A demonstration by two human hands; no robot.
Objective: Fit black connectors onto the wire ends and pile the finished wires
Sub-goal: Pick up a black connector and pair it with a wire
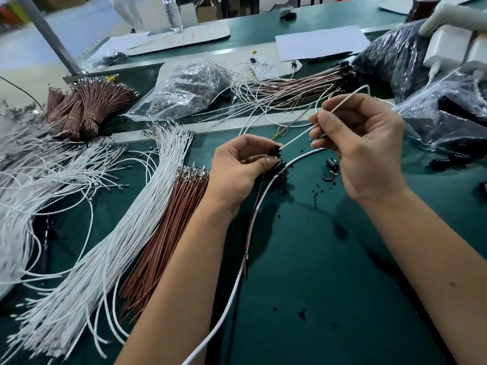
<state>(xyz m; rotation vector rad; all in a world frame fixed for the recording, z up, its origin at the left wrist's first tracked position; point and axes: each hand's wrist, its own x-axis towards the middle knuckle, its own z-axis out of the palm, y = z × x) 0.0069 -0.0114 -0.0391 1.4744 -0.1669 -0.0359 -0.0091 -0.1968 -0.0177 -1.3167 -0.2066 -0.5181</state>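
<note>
Left hand (237, 167) pinching black connector (275, 150), white wire (296, 138) between right hand (363, 146) fingers.

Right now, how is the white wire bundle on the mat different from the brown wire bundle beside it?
The white wire bundle is white, and it looks longer and thicker than the brown wire bundle, which is reddish brown. The white wire bundle fans out loosely at its near end, while the brown wire bundle lies straighter and tighter. Both lie slanted on the green mat, with metal terminals at their far ends.
</note>
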